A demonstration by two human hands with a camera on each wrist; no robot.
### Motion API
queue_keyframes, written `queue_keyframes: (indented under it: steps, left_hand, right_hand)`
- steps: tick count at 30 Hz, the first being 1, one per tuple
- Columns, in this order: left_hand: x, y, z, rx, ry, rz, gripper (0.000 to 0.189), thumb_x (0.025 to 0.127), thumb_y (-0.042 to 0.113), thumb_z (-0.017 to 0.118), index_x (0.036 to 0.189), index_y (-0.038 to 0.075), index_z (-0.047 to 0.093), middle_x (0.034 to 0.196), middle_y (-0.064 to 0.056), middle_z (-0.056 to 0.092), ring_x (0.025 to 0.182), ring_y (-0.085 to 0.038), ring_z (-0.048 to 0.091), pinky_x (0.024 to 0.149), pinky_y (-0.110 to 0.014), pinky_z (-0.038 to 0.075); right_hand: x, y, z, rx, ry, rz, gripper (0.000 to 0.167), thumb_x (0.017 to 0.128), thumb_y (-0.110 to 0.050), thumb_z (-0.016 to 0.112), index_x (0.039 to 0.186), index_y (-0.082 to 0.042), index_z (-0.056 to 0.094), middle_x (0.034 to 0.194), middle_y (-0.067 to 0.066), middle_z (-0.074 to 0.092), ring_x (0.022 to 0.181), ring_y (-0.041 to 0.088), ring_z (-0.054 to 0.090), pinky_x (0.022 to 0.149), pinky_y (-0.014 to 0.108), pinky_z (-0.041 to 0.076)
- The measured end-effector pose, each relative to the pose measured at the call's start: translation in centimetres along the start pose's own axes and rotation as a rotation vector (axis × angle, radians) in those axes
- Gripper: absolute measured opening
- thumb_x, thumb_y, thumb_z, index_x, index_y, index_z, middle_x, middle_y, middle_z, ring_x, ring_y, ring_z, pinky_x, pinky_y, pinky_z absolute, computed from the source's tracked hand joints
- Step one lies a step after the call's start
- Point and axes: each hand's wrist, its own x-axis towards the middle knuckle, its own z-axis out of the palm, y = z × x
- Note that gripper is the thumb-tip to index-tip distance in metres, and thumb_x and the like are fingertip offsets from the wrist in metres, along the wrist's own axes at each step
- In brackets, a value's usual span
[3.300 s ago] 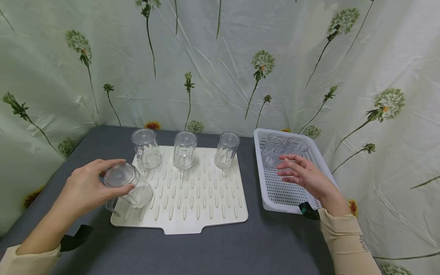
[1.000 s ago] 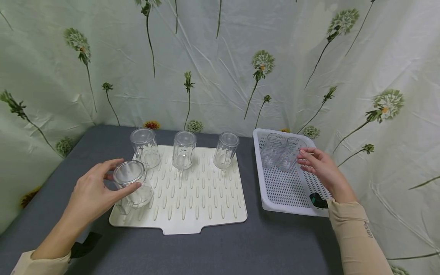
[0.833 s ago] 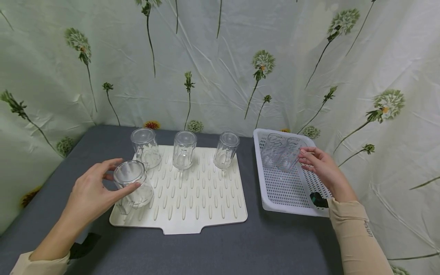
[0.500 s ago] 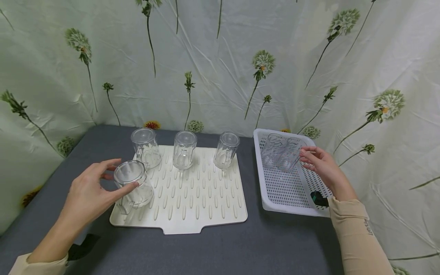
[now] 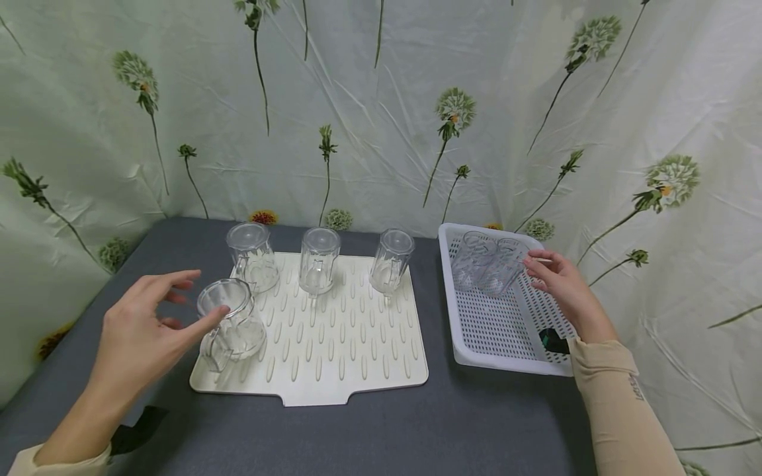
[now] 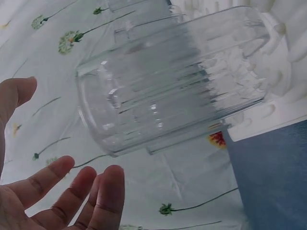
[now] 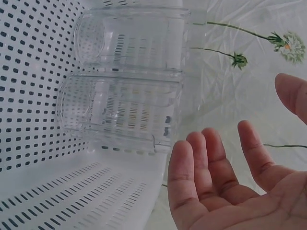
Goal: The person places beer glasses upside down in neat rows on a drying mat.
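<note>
My left hand point(image 5: 143, 330), thumb and fingers spread apart, hovers at the left of a clear glass mug point(image 5: 243, 334). That mug stands upside down on the front left of a white ridged draining board point(image 5: 345, 370), its handle toward me. In the left wrist view a gap shows between the fingertips point(image 6: 112, 179) and the mug point(image 6: 158, 91). My right hand point(image 5: 565, 291) is over the right side of a white perforated basket point(image 5: 454, 324), fingers loosely bent and holding nothing. Close to its fingertips lean two clear glass mugs point(image 7: 124, 108) inside the basket.
Along the board's back edge three more upside-down glass mugs point(image 5: 319, 261) stand in a row. A dark grey tabletop point(image 5: 405, 430) lies under everything. Behind hangs a pale curtain point(image 5: 381, 165) printed with flowers.
The left hand has set its tilted mug upside down on the board, let go and drawn back left. The right hand has shifted right over the basket.
</note>
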Motion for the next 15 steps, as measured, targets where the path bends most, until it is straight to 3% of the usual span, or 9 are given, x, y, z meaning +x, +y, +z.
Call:
queue_keyframes:
  steps: [6,8,10,15]
  left_hand:
    - [-0.2,0.7,-0.2,-0.042,0.056,0.054,0.067,0.068,0.014,0.101,0.13,0.012,0.076,0.113,-0.004,0.068,0.098,0.021,0.047,0.071,0.005,0.042]
    - [-0.2,1.1,-0.2,-0.055,0.068,0.079,0.067,0.066,0.011,0.101,0.129,0.012,0.077,0.112,-0.002,0.068,0.098,0.021,0.048,0.073,0.006,0.042]
    - [-0.3,1.4,-0.3,-0.07,0.078,0.114,0.066,0.066,0.009,0.1,0.128,0.012,0.078,0.111,0.003,0.068,0.099,0.021,0.049,0.074,0.005,0.043]
    - [-0.3,2.4,-0.6,-0.111,0.09,0.184,0.066,0.065,0.003,0.099,0.127,0.013,0.079,0.113,0.026,0.061,0.099,0.02,0.053,0.077,0.005,0.045]
  right_hand:
    - [0.4,0.2,0.1,-0.044,0.039,0.035,0.071,0.112,-0.043,0.052,0.161,0.004,0.031,0.154,0.022,0.046,0.116,0.002,0.051,0.086,0.01,0.05]
    - [0.5,0.3,0.1,-0.064,0.044,0.048,0.072,0.112,-0.043,0.052,0.163,0.002,0.03,0.16,0.027,0.04,0.12,0.009,0.051,0.089,0.014,0.05]
    - [0.7,0.4,0.0,-0.077,0.042,0.059,0.073,0.112,-0.044,0.051,0.164,0.002,0.028,0.162,0.029,0.037,0.127,0.019,0.051,0.094,0.02,0.05]
    - [1.2,0.3,-0.3,-0.07,0.019,0.07,0.077,0.113,-0.044,0.049,0.169,0.001,0.019,0.166,0.032,0.032,0.148,0.042,0.04,0.116,0.049,0.047]
